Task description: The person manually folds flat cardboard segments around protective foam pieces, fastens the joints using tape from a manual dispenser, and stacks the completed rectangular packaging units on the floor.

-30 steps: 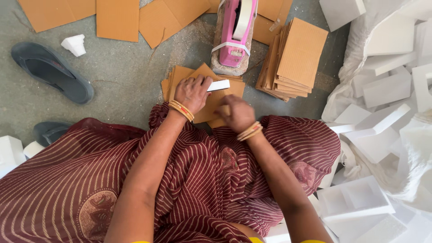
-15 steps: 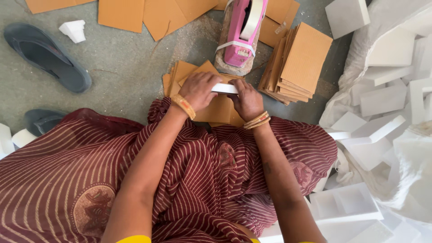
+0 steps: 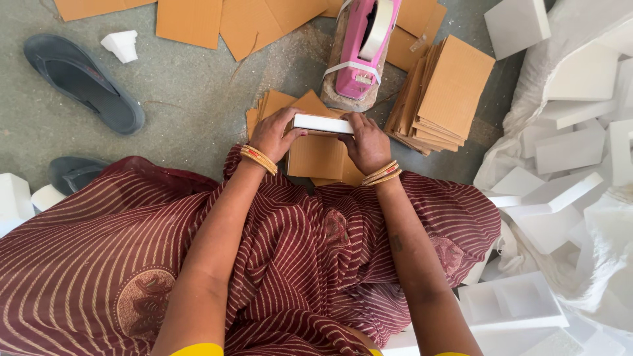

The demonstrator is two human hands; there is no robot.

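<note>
Both my hands hold a flat white foam block (image 3: 323, 122) on edge, with a brown cardboard sheet (image 3: 316, 155) against its near side. My left hand (image 3: 273, 134) grips the block's left end and my right hand (image 3: 366, 142) grips its right end. Under them lies a small pile of cardboard sheets (image 3: 270, 105) on the grey floor. A pink tape dispenser (image 3: 361, 56) with a roll of tape stands just beyond the block. My lap, in maroon striped cloth, fills the lower view.
A stack of cardboard sheets (image 3: 445, 92) leans at the right of the dispenser. More cardboard (image 3: 191, 21) lies along the top edge. White foam pieces (image 3: 567, 151) are heaped at the right. Dark sandals (image 3: 82, 79) and a foam scrap (image 3: 120, 45) lie at the left.
The white foam block was lifted from the cardboard pile and turned up on edge. Both hands now grip its ends, with a cardboard sheet against it.
</note>
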